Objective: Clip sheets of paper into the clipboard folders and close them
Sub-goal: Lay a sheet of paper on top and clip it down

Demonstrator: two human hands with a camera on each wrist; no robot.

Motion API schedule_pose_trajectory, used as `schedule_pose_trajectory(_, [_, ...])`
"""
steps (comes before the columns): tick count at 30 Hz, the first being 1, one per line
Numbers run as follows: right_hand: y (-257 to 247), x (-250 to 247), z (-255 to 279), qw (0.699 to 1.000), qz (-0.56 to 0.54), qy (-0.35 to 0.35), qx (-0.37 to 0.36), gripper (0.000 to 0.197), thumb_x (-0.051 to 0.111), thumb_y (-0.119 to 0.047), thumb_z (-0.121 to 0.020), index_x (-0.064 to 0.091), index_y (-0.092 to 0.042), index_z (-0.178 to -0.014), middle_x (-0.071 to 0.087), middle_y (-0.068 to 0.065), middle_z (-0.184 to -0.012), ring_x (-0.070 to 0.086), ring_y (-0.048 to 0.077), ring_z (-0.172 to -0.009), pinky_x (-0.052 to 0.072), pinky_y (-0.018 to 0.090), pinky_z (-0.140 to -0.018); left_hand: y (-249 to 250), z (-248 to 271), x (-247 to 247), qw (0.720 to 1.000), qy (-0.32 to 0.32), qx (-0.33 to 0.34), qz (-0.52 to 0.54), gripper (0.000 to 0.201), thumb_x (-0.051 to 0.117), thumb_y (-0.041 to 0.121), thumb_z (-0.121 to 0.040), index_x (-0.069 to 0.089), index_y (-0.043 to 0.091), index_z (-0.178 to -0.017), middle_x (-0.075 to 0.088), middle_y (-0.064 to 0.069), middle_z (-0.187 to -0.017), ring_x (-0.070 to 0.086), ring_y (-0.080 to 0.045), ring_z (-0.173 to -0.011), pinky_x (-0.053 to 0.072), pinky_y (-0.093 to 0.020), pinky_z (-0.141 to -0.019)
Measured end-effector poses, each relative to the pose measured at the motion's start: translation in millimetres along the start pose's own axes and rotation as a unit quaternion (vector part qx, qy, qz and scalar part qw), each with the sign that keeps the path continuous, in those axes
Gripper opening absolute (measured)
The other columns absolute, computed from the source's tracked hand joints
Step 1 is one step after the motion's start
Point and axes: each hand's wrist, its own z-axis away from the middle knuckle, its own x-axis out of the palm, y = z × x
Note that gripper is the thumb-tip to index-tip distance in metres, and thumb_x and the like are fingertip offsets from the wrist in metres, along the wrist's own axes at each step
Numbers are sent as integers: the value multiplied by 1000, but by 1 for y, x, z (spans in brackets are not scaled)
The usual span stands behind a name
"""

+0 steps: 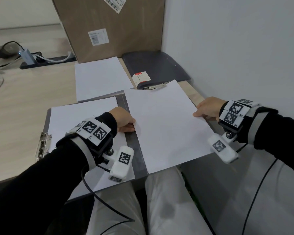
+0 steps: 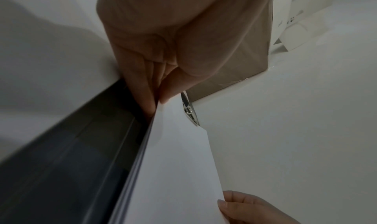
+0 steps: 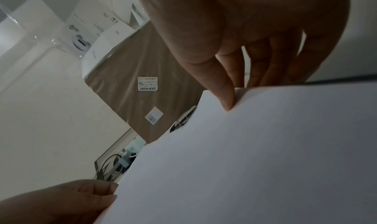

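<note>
The left hand (image 1: 124, 119) pinched the paper stack (image 1: 166, 126) at nine o'clock. The right hand (image 1: 208, 107) held a pinching grip at three o'clock, above the open folder (image 1: 136, 150).

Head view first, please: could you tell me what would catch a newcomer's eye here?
The white sheets held flat at the centre stand out most, with the left hand pinching their left edge and the right hand their right edge. Under them lies an open grey folder with paper clipped on its left half. Behind, a big cardboard box stands on the desk.
</note>
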Motion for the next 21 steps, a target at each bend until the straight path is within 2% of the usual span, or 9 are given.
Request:
schedule_pose_trajectory(3, [-2,-1,4,1000,6,5,6,14,70,-15,-78,57,-18,-72,59,10,-99,55,23,-90,53,40,-90,0,-1,2,1000,21,18,5,21,50,-6,-89,48,7,-73,56,-7,-75,59,-15,-64,55,-19,-56])
schedule_pose_trajectory(6, [-1,-1,9,997,71,-8,1,13,63,-18,-86,62,-8,-93,54,12,-92,50,24,-84,44,28,-62,2,-1,4,1000,8,1,25,25,46,-5,-92,46,7,-71,54,-6,-73,55,-14,-64,54,-19,-54])
schedule_pose_trajectory(7, [0,-1,9,998,64,-1,-4,20,64,-17,-85,65,-4,-101,54,12,-93,51,23,-85,44,29,-62,2,-2,4,999,-6,-11,32,27,44,-5,-93,46,6,-69,53,-6,-72,54,-13,-65,54,-21,-58])
schedule_pose_trajectory(9, [1,0,9,1000,23,5,-9,8,68,-13,-80,64,-11,-86,58,10,-97,53,23,-87,50,32,-71,3,-1,4,999,-13,-18,31,28,43,-5,-94,46,6,-69,53,-6,-72,53,-14,-66,53,-24,-70])
schedule_pose_trajectory(11, [3,1,7,1000,15,17,-11,11,70,-11,-78,60,-14,-77,61,12,-96,55,23,-86,51,35,-80,5,-3,5,999,28,3,14,24,49,-6,-90,47,8,-70,54,-6,-74,55,-14,-65,56,-22,-59])
schedule_pose_trajectory(14, [2,0,12,999,2,37,-20,28,72,-10,-78,64,-8,-105,59,4,-85,54,21,-79,47,27,-74,8,-1,6,997,73,26,-7,14,58,-7,-83,54,7,-83,57,-9,-84,59,-18,-69,58,-27,-64])
schedule_pose_trajectory(17, [3,-2,18,998,-21,47,-19,43,71,-12,-79,58,-6,-120,52,-1,-75,52,22,-80,44,28,-72,7,0,6,990,112,48,-68,43,64,2,-81,50,5,-121,52,-14,-120,62,-28,-95,58,-35,-74])
schedule_pose_trajectory(19, [6,-3,22,998,-46,42,-8,43,69,-11,-82,57,-6,-122,57,4,-81,54,21,-79,48,32,-72,7,6,8,974,129,104,-156,49,65,11,-82,48,8,-128,46,-14,-132,57,-26,-101,51,-26,-71])
schedule_pose_trajectory(21, [12,-6,29,997,-74,27,10,36,65,-11,-85,58,-6,-120,60,9,-96,57,21,-87,50,36,-80,8,15,15,962,99,169,-189,42,63,16,-83,53,11,-124,51,-9,-126,54,-21,-96,44,-20,-67])
